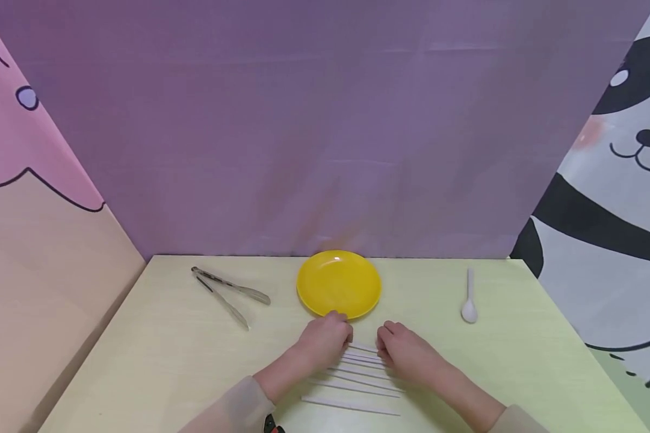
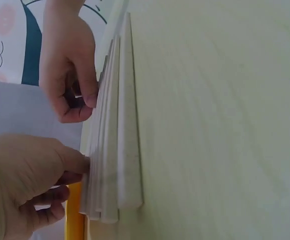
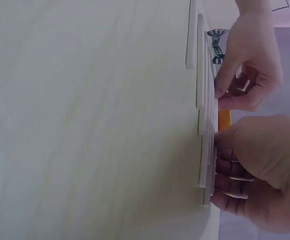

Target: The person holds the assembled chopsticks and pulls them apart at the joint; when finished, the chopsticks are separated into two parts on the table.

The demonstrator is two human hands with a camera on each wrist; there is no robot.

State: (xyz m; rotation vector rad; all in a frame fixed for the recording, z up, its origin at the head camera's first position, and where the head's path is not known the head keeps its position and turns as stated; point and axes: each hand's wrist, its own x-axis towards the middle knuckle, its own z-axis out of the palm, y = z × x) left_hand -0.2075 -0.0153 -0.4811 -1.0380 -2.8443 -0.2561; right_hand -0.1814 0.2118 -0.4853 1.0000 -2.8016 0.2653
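Observation:
Several thin white strips (image 1: pixel 360 377) lie fanned side by side on the pale yellow-green table (image 1: pixel 157 355), just in front of a yellow plate (image 1: pixel 338 282). My left hand (image 1: pixel 342 337) grips the left ends of the farthest strips, fingers curled and thumb against them. My right hand (image 1: pixel 383 346) pinches the right end of the same far strips. In the left wrist view the strips (image 2: pixel 116 140) run between my left hand (image 2: pixel 77 170) and my right hand (image 2: pixel 87 102). The right wrist view shows the strips (image 3: pixel 202 100) edge-on, with my right hand (image 3: pixel 220 165) and my left hand (image 3: pixel 221 97) on them.
Metal tongs (image 1: pixel 224 288) lie at the back left of the table, and a white spoon (image 1: pixel 469 299) at the back right. A purple cloth backdrop (image 1: pixel 325 120) closes the far side, with cartoon panels to left and right. The plate's edge (image 2: pixel 74 215) shows beside the left hand.

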